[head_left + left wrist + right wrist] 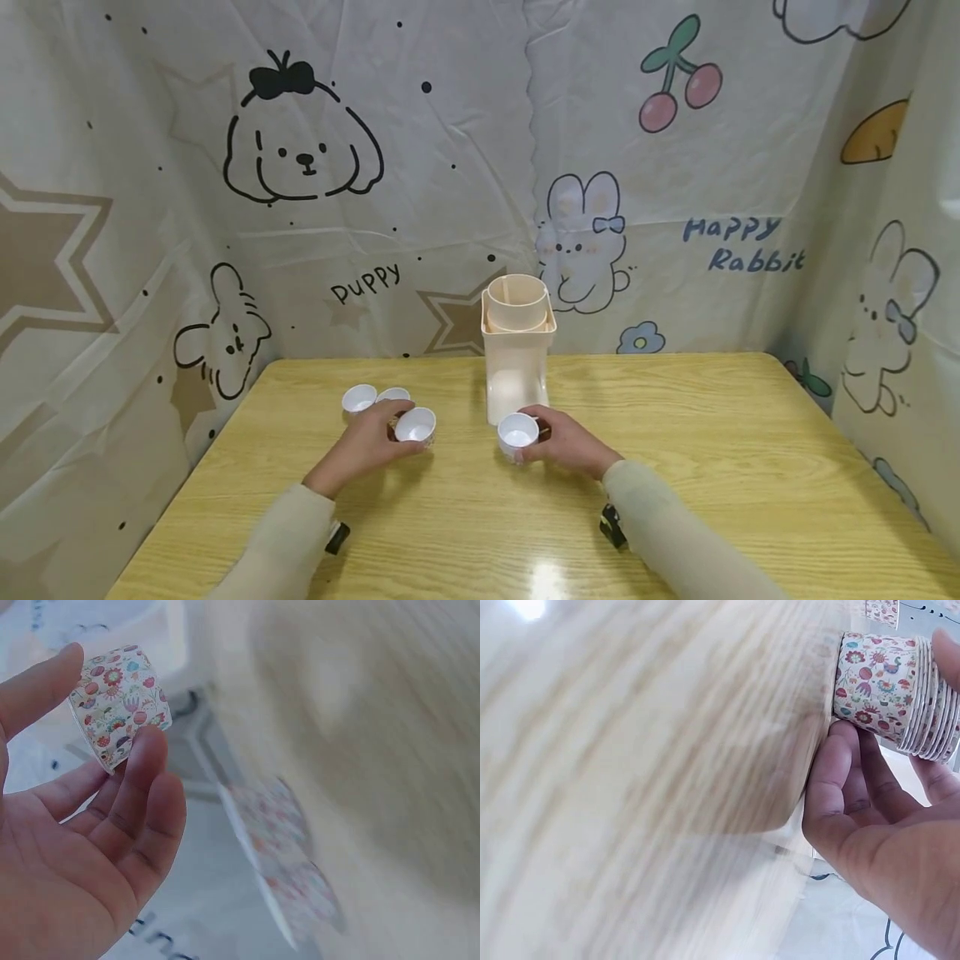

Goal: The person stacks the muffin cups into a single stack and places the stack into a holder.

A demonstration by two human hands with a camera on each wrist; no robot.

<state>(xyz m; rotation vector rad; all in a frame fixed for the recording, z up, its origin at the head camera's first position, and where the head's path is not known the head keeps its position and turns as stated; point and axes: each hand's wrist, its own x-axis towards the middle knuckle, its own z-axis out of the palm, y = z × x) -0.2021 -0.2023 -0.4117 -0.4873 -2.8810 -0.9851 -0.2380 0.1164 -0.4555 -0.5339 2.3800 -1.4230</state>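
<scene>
Backdrop (465, 125): pale cloth, cartoon prints; "PUPPY" and "Happy Rabbit" were readable.
Tabletop (712, 450): yellow wood grain.
Cream holder (516, 350): stood upright near the tabletop's far edge, round tube (517, 312) in its squarish top.
Right hand (572, 446): thumb and fingers were clamped round the cup stack (877, 690).
Left hand (363, 448): thumb and fingers pinched the single cup (124, 701) from opposite sides.
Stack details: nested, white inside, red/pink/teal floral print outside, several white rims layered at the mouth end. Was just in front of the holder, mouth up, long axis near vertical. Couldn't tell if its base touched down.
Single cup details: same floral look, white inside; was left of the stack, mouth up.
Loose cups (360, 400): two, side by side beyond the left hand, mouths up, print blurred in the left wrist view.
</scene>
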